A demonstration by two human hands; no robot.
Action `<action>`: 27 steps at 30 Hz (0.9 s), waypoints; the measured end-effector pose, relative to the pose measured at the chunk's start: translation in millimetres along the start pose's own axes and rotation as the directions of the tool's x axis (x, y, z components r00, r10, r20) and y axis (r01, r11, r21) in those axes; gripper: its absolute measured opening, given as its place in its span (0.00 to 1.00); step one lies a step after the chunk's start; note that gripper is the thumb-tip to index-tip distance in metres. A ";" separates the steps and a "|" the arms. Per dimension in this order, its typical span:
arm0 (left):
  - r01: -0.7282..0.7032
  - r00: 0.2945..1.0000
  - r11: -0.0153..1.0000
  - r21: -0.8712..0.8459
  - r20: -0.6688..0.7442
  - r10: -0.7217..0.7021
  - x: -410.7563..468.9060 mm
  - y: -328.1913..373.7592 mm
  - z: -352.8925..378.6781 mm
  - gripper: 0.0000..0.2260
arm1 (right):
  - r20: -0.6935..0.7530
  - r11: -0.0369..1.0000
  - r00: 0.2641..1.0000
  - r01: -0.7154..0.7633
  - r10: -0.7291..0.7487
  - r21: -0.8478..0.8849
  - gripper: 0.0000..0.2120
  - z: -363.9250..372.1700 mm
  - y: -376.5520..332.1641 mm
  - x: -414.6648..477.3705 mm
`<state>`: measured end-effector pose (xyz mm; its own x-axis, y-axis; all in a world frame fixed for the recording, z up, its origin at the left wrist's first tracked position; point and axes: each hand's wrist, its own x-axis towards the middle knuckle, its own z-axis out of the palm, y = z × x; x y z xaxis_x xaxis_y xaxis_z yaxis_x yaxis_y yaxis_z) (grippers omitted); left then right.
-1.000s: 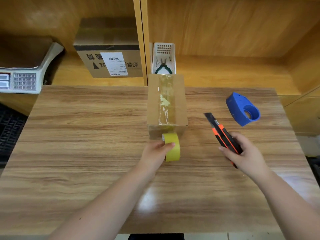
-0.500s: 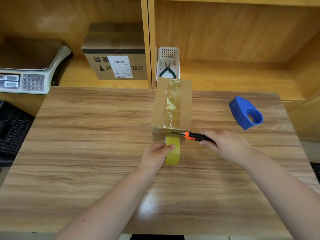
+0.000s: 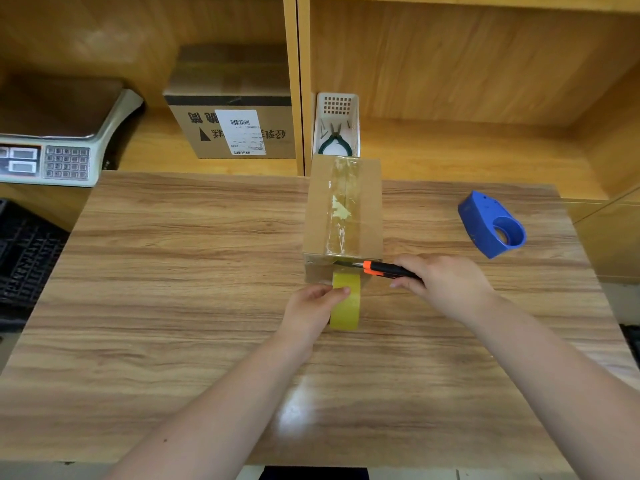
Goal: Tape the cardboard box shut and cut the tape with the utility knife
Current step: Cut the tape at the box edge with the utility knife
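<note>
brown cardboard box (image 3: pixel 343 209) clear-taped along top seam | yellowish tape roll (image 3: pixel 345 301) gripped by left hand (image 3: pixel 311 306) | orange-black utility knife (image 3: pixel 377 268) clenched in right hand (image 3: pixel 446 282), blade at box front | no legible writing on box

My left hand (image 3: pixel 311 306) curls closed, fingers toward one o'clock; my right hand (image 3: pixel 443 282) fists, knuckles toward nine o'clock.

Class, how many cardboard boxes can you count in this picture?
2: the taped box on the table, by the hands; a labelled box on the left shelf. Others could be out of view.
</note>
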<state>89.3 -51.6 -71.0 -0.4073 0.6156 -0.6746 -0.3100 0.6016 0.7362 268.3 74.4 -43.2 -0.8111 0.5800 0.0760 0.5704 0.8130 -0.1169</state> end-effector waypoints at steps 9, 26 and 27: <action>-0.001 1.000 1.000 0.019 0.006 0.000 -2.0 4.3 0.1 0.08 | -0.064 0.995 0.995 0.065 -0.070 -0.076 0.11 -1.0 7.2 -0.9; 0.011 1.000 1.000 0.029 0.022 -0.012 -5.9 4.6 1.3 0.09 | -0.084 0.991 0.992 0.088 -0.097 -0.105 0.10 1.2 8.4 -3.5; 0.016 1.000 1.000 0.025 0.019 -0.017 -5.7 4.9 1.2 0.08 | -0.084 0.990 0.992 0.085 -0.094 -0.109 0.10 1.6 6.0 -2.5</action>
<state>91.2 -51.6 -63.6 -0.3853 0.6151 -0.6879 -0.2950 0.6242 0.7234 273.5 77.8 -45.7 -0.8474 0.5031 0.1696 0.5103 0.8600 -0.0012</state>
